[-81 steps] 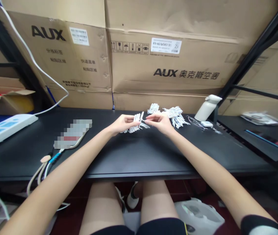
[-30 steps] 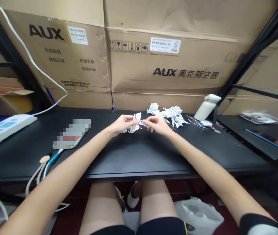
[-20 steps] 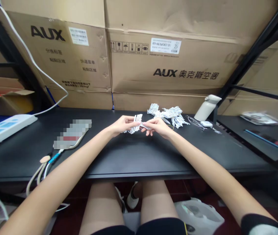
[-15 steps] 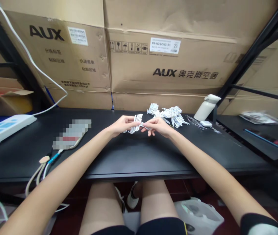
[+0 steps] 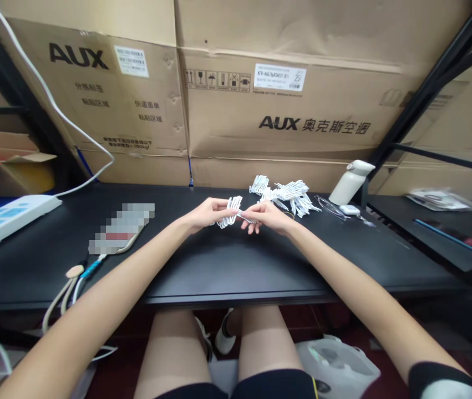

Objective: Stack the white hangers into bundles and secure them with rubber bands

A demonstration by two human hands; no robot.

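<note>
The left hand grips a bundle of white ties just above the black surface; the right hand pinches a single tie at the bundle's end. Keep the left grip firm near the bundle's middle and draw one strand straight along its length. The loose pile lies just beyond the right hand.

There was one camera, worn on the person's head. It looked forward and down over the black surface, close enough to show both arms reaching out from the bottom corners. The near edge of the surface ran across the lower middle. Past the far edge, cardboard boxes filled the top.
</note>
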